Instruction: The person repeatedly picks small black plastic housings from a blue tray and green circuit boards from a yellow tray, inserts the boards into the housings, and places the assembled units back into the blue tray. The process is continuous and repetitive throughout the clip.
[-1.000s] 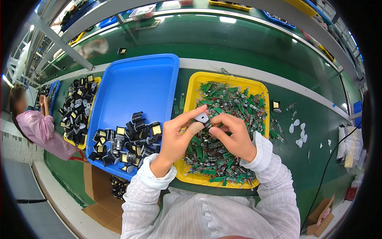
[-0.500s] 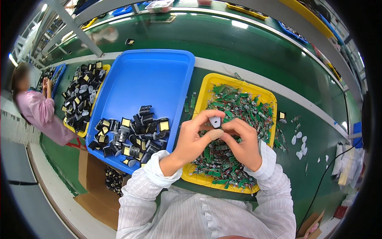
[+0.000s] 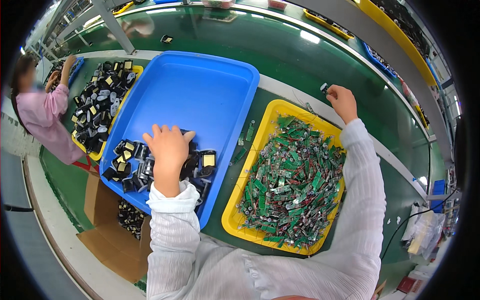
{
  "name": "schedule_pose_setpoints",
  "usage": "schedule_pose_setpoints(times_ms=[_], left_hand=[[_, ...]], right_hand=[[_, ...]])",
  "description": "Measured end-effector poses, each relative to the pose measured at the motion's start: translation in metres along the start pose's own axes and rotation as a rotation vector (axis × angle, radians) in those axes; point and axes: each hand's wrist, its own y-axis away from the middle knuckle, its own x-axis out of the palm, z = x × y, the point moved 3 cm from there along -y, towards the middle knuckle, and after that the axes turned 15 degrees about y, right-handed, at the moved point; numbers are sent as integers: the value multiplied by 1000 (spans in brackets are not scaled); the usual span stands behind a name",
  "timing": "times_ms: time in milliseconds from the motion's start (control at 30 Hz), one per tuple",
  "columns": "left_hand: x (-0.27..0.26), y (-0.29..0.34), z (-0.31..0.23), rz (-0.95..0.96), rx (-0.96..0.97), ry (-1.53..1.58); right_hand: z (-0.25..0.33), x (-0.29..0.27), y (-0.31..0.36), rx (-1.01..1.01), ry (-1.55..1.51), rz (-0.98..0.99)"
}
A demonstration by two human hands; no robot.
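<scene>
Your hands stand well apart. Your left hand (image 3: 170, 147) lies back upward at the end of a forearm rising nearly straight from below, the fingers spread and the thumb angled out to the right. It reaches over the pile of black parts (image 3: 146, 167) in the blue tray (image 3: 200, 90); whether its fingertips grip one cannot be told.

Your right arm extends far forward, sleeve slanting up past the right edge of the yellow tray (image 3: 231, 215). Your right hand (image 3: 342, 102) bends left at the wrist, fingers curled and pinching a small white-and-dark part (image 3: 324, 88) at the fingertips, held out over the green belt (image 3: 250, 45). The green circuit boards (image 3: 290, 185) sit heaped in the yellow tray, between your hands and nearer your body than the right one.
</scene>
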Motion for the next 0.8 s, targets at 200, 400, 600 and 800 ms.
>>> schedule_pose_setpoints(times_ms=[200,400,600,800], left_hand=[[-2,-2,-6,104,46,123],[-1,-1,-7,-145,111,259],[-30,11,-50,-106,246,886],[-20,44,-85,340,306,1301]], right_hand=[[-26,22,-4,51,-42,155],[52,-40,28,-383,-122,-159],[119,-30,57,-700,-118,-69],[113,-37,58,-606,-163,-97]])
